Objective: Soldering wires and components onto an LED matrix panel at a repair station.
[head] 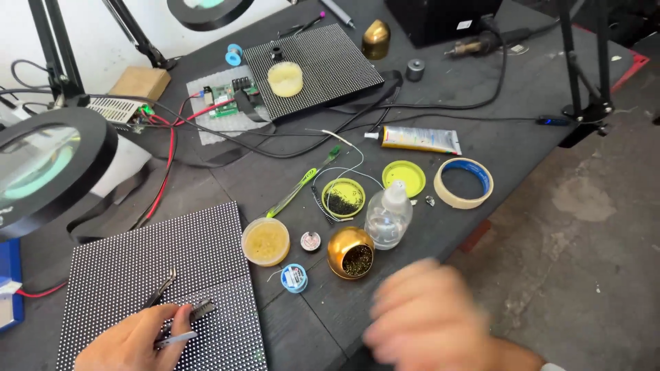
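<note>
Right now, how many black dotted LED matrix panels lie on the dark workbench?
2. One black dotted LED matrix panel lies near-left under the left hand; another lies far-centre, carrying a pale yellow tub. None seem hidden.

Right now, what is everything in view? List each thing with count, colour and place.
LED panel: 2, black, near left and far centre
tweezers: 1, dark, on near panel, in left hand
magnifier lamp: 2, black, left and top
gold cup: 1, front centre
bottle: 1, clear, beside cup
flux jar: 1, yellow, right of near panel
lid: 1, yellow-green, centre
tape roll: 1, beige and blue, right
glue tube: 1, yellow, centre
circuit board: 1, green, far left
left hand: on near panel
right hand: blurred, near cup
</note>
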